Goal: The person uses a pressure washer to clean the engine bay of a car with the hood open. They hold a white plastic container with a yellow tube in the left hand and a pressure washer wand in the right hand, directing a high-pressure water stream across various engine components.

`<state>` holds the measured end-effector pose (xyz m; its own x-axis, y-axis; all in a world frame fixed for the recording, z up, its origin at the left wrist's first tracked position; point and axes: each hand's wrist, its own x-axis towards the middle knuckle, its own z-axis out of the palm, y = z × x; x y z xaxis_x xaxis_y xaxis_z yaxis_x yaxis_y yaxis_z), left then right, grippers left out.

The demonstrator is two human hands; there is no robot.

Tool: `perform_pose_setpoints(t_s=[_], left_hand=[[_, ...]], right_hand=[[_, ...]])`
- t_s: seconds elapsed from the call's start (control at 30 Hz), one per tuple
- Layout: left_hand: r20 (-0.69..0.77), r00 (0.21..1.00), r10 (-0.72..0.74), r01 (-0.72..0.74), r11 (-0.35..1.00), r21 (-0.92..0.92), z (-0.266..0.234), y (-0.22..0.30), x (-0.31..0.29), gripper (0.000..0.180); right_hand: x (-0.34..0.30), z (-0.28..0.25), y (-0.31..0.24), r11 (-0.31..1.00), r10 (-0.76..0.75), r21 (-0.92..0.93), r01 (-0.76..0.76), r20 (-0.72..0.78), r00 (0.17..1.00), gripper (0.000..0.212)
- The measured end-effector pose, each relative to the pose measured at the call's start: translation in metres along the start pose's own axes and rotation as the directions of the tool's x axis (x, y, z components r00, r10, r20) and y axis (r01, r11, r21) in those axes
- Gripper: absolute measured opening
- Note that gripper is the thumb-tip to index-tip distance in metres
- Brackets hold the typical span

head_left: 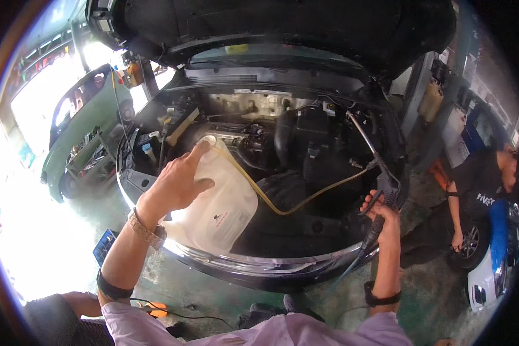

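Steadying the translucent white plastic jug (222, 202) on the open engine bay's front edge, the left hand (176, 184) lay spread while the right hand (383, 216) clenched a black trigger gun (380, 207); the thin yellowish hose (282, 207) might slip out, spilling fluid.

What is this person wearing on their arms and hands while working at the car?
Both hands are bare, without gloves. The left hand has a brownish braided wristband at the wrist and a dark band near the elbow. The right hand has a black band on the forearm. Pale lilac short sleeves show at the lower edge.
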<state>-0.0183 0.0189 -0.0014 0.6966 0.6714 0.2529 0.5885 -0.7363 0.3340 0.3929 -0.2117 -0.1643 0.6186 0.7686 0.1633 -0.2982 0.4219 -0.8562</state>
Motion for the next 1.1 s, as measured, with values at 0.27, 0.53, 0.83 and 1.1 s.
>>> perform_pose_setpoints(t_s=[0.27,0.53,0.83,1.1], left_hand=[[0.085,0.983,-0.165,0.168,0.985,-0.030,-0.002,-0.002,0.006,0.075],[0.061,0.998,-0.031,0.037,0.993,-0.108,0.001,-0.011,0.009,0.067],[0.097,0.995,-0.036,0.051,0.987,-0.155,0.001,-0.012,0.008,0.069],[0.183,0.980,-0.079,0.093,0.993,-0.069,0.004,0.001,0.011,0.075]], right_hand=[[-0.019,-0.005,0.003,0.970,-0.018,-0.242,-0.022,-0.163,0.986,0.024],[-0.039,-0.001,-0.001,0.975,-0.038,-0.221,0.002,-0.158,0.987,0.021],[-0.071,0.008,-0.006,0.958,-0.047,-0.285,-0.021,-0.230,0.972,0.022],[-0.120,0.038,-0.023,0.941,-0.250,-0.282,0.189,-0.203,0.947,0.048]])
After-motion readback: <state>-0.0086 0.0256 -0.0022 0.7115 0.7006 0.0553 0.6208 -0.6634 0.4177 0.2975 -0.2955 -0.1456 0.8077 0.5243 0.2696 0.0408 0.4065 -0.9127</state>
